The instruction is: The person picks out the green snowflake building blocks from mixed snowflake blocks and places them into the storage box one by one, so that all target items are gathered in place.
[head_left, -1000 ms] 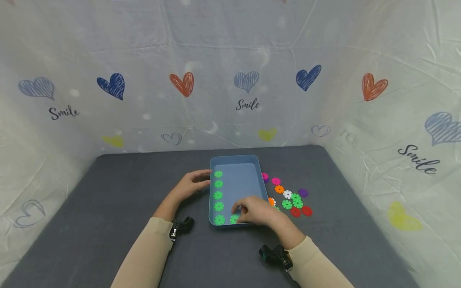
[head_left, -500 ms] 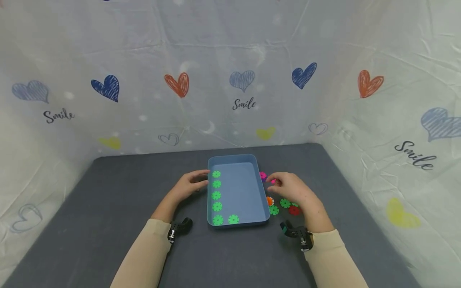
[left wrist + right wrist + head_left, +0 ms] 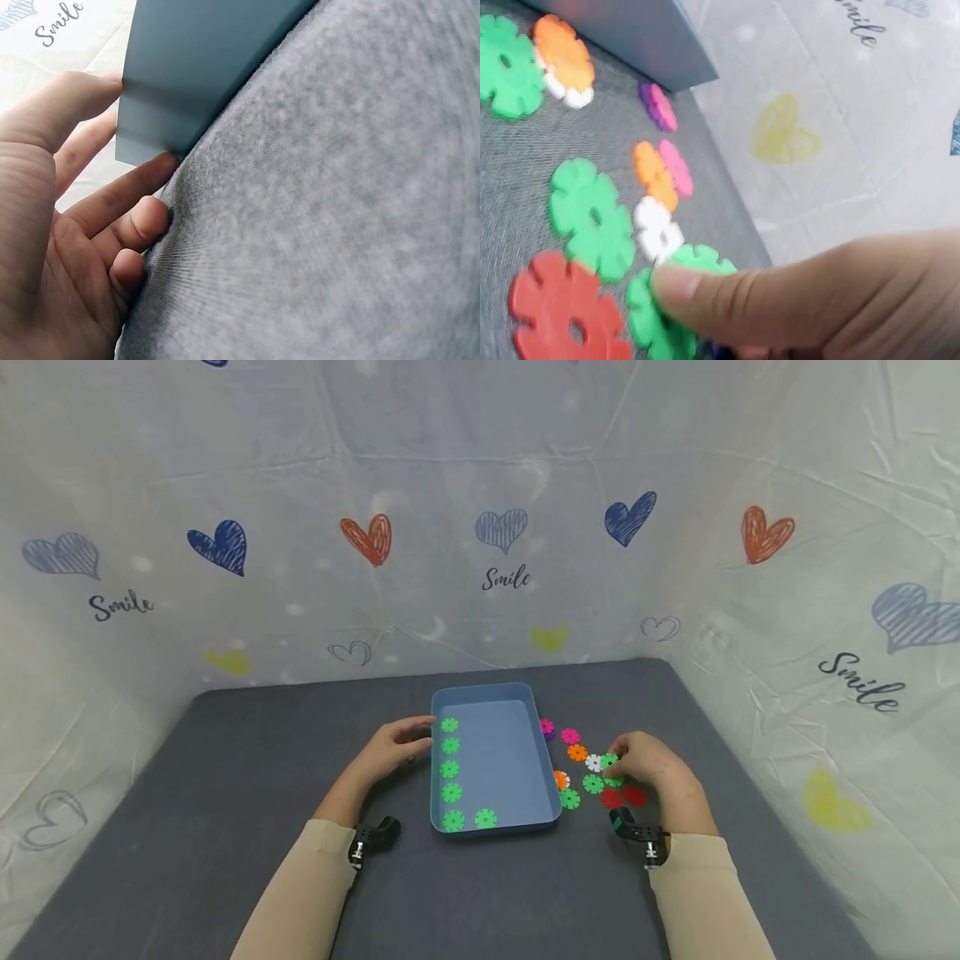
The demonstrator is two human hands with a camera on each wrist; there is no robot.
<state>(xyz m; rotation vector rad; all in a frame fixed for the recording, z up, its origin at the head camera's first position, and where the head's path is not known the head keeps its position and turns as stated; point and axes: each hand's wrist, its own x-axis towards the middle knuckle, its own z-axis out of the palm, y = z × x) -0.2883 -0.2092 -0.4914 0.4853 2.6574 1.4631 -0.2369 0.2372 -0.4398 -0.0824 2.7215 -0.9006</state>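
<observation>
Away from the tray's (image 3: 502, 752) right edge, the right hand (image 3: 654, 762) has moved over to loose green discs (image 3: 646, 311). Its thumb touches them, fingers bent; whether it clamps one, I cannot tell. The left hand (image 3: 388, 748), thumb and fingers apart, touches the tray's left wall. Inside the tray lie six green pieces (image 3: 449, 769): five along the left side, one beside the nearest.

The left sleeve (image 3: 303, 881) is showing plain beige toward seven o'clock, the right sleeve (image 3: 707, 893) likewise toward half past four. The left wrist camera (image 3: 381, 835) and right wrist camera (image 3: 637, 832) are curving, black, the latter's green patch (image 3: 617, 821) showing at ten o'clock.
</observation>
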